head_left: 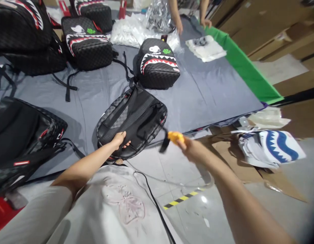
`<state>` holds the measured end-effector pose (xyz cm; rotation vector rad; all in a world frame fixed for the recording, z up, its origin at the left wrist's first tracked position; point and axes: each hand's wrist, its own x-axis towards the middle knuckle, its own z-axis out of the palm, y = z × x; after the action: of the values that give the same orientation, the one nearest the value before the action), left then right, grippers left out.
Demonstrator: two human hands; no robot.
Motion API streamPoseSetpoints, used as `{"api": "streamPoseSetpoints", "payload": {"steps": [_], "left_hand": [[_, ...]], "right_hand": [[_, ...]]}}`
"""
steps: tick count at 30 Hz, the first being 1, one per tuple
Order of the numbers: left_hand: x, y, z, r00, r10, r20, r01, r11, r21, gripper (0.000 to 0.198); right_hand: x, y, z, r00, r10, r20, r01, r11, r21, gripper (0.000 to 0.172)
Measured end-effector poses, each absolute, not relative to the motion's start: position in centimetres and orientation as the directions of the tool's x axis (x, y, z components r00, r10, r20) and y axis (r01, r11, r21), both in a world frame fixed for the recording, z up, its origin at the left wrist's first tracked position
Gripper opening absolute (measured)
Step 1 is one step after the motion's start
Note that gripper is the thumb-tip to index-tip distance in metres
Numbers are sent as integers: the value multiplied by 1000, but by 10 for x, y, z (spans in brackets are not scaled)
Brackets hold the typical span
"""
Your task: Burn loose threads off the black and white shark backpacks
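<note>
A black checkered backpack [131, 118] lies at the table's near edge with its padded back and shoulder straps facing up. My left hand [118, 140] grips the lower part of this backpack, its thumb on top and its fingers partly hidden. Off the backpack's right side, my right hand [190, 145] is closed around a small yellow-orange object [176, 137], blurred, whose kind I cannot make out. A black strap end [164, 145] hangs beside that object; whether my fingers touch the strap cannot be told.
Behind stands a shark-mouth backpack [158, 64], with several similar ones to the left. Plastic bags [129, 32] and a folded white item [205, 47] lie farther back. Another person's hands [178, 25] rest near the green edging [243, 64]. A white-and-blue bag [281, 147] is at right by cardboard.
</note>
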<state>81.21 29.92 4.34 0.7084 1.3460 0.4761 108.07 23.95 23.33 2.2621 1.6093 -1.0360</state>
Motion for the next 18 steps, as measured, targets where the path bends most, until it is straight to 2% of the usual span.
{"api": "streamPoseSetpoints", "payload": {"steps": [2,4,6,9,11,13,16,18], "left_hand": [[826,285,49,143,774,-617,196,589,784,36],[838,272,56,144,851,-505,310,446,840,46],[841,267,63,184,882,-433,366,348,863,55],[817,281,73,222,897,-382,352,291,889,41],[785,298,77,161,910,-381,294,324,899,31],[752,316,78,65,894,-444,214,422,881,29],[720,334,72,37,783,-621,64,618,784,25],[714,342,67,85,699,-710,-35,714,699,16]], "right_hand": [[1076,244,231,198,824,-530,895,-373,-246,43],[1074,247,233,130,809,-574,897,-342,-280,43],[1073,242,236,194,806,-560,903,-370,-220,43],[1063,220,232,272,815,-512,909,-393,-142,41],[1050,194,222,182,777,-602,923,-347,-168,38],[1031,166,206,141,745,-652,920,-342,-191,36],[995,133,176,169,733,-659,893,-397,-212,33],[968,122,156,245,740,-626,888,-431,-162,30]]}}
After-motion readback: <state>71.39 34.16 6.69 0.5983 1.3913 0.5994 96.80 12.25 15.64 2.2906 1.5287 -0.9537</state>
